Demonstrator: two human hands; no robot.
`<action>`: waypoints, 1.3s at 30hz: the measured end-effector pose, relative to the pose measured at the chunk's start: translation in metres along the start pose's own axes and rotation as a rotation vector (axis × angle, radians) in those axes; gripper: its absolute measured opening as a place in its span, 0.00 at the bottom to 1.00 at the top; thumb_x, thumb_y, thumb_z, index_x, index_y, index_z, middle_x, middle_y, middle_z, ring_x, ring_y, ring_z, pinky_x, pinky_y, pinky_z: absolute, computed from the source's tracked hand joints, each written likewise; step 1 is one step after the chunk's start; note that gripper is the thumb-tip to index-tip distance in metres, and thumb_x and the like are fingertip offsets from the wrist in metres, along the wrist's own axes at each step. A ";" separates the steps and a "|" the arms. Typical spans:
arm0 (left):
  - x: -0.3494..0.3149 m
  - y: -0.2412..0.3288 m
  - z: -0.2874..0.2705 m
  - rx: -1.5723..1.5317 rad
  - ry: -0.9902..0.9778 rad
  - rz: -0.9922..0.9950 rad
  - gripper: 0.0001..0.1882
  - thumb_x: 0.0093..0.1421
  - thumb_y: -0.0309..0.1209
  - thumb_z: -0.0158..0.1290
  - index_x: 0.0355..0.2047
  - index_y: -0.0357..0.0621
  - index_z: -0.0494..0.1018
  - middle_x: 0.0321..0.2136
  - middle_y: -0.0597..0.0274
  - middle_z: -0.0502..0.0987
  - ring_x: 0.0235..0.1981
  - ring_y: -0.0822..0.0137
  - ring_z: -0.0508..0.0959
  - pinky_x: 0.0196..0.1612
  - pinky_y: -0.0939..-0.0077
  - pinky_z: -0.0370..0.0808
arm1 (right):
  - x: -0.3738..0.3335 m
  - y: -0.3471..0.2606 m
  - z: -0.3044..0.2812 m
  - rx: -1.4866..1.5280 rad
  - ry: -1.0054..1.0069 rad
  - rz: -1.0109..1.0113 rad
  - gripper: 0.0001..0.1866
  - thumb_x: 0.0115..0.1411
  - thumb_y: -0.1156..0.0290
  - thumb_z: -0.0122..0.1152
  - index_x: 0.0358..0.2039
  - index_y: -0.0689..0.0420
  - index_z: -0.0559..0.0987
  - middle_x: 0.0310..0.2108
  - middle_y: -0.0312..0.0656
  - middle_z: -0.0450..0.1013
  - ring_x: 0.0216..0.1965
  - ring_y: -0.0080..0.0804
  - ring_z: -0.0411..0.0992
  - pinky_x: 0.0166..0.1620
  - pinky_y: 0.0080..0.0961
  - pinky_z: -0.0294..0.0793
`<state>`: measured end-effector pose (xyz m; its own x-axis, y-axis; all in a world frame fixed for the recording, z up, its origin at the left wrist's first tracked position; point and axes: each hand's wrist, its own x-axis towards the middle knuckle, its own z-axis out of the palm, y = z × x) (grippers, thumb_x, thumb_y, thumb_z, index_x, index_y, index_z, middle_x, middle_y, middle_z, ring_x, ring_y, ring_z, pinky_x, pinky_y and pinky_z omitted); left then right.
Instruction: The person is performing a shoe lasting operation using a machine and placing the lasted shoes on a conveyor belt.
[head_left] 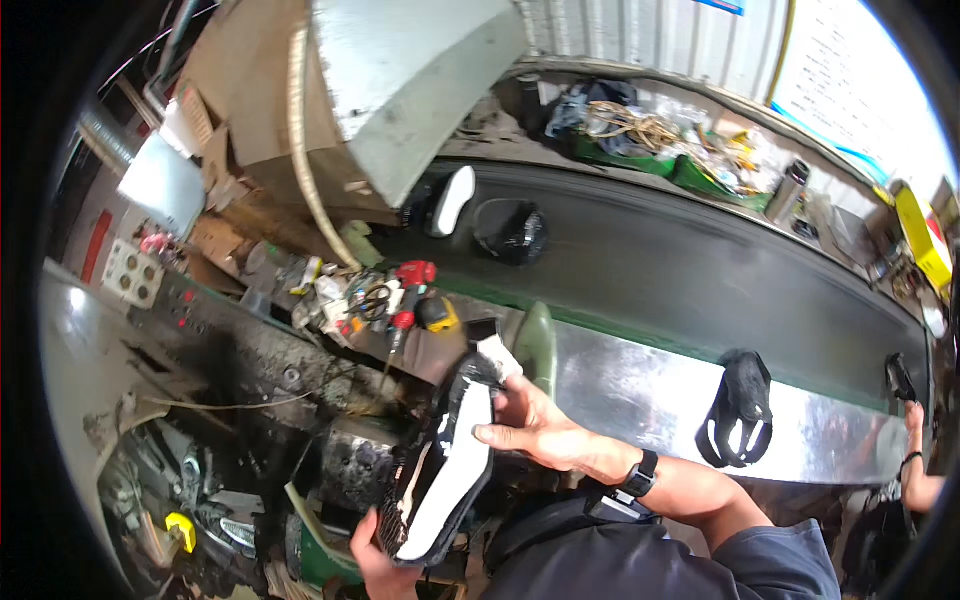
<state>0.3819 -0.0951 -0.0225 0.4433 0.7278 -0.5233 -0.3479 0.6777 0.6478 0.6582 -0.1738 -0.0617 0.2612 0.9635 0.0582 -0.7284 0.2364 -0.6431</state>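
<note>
A black shoe upper with a white bottom (452, 470) is held tilted in front of me, its white side facing up. My right hand (540, 428) grips its upper end, thumb lying on the white surface. My left hand (382, 562) holds the lower end from the side, fingers partly hidden behind it. Just beyond my right hand, a green shoe last (537, 350) stands at the edge of the metal ledge. Farther right on that ledge rests another black shoe upper (742, 410) with white strips.
A dark conveyor belt (660, 260) runs behind the metal ledge (630, 400), carrying a white-soled shoe (455, 200) and a black plastic bag (512, 232). A red power tool (408, 290) lies among cables at left. At far right, another person's hand (914, 418) touches a dark shoe (900, 376).
</note>
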 end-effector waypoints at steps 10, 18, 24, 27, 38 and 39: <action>0.057 -0.059 0.018 -0.208 -0.275 -0.562 0.30 0.68 0.48 0.44 0.60 0.40 0.72 0.57 0.50 0.77 0.57 0.47 0.77 0.63 0.47 0.70 | -0.079 -0.064 0.000 -0.214 0.221 -0.202 0.40 0.59 0.81 0.70 0.68 0.60 0.60 0.55 0.40 0.74 0.56 0.26 0.72 0.61 0.29 0.73; 0.081 -0.097 0.045 -0.089 -0.385 -0.705 0.30 0.65 0.46 0.45 0.58 0.37 0.75 0.56 0.46 0.77 0.57 0.45 0.77 0.62 0.46 0.72 | -0.122 -0.084 -0.020 -0.214 0.381 -0.206 0.37 0.63 0.76 0.68 0.69 0.58 0.61 0.49 0.36 0.78 0.51 0.20 0.73 0.57 0.24 0.73; 0.108 -0.144 0.090 0.382 -0.325 -0.714 0.23 0.72 0.42 0.47 0.58 0.39 0.71 0.55 0.47 0.76 0.55 0.50 0.77 0.60 0.52 0.74 | -0.170 -0.116 -0.086 -0.419 0.932 -0.410 0.22 0.59 0.76 0.71 0.55 0.60 0.79 0.35 0.31 0.79 0.34 0.15 0.75 0.38 0.19 0.76; 0.112 -0.141 0.088 0.682 -0.400 -0.373 0.22 0.72 0.41 0.49 0.57 0.36 0.67 0.48 0.43 0.76 0.51 0.50 0.79 0.56 0.55 0.77 | -0.252 -0.194 -0.151 -0.934 1.297 -0.576 0.21 0.61 0.64 0.71 0.51 0.61 0.80 0.39 0.40 0.80 0.36 0.25 0.78 0.44 0.21 0.77; 0.139 -0.141 0.073 1.170 -0.274 0.076 0.17 0.62 0.25 0.61 0.51 0.39 0.74 0.43 0.64 0.77 0.43 0.73 0.76 0.50 0.75 0.76 | -0.369 -0.260 -0.406 -0.800 1.936 -0.676 0.12 0.59 0.72 0.68 0.40 0.64 0.81 0.26 0.38 0.79 0.23 0.23 0.74 0.30 0.24 0.74; 0.147 -0.142 0.081 1.109 -0.350 0.138 0.20 0.62 0.24 0.61 0.53 0.39 0.72 0.46 0.63 0.76 0.44 0.72 0.76 0.52 0.74 0.76 | -0.348 -0.246 -0.402 -1.058 1.724 -0.575 0.10 0.61 0.74 0.66 0.39 0.66 0.81 0.27 0.39 0.79 0.24 0.23 0.74 0.30 0.24 0.74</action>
<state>0.5636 -0.0927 -0.1462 0.7216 0.6020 -0.3419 0.4239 0.0063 0.9057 1.0008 -0.6181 -0.2307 0.9078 -0.3863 0.1633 0.0199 -0.3493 -0.9368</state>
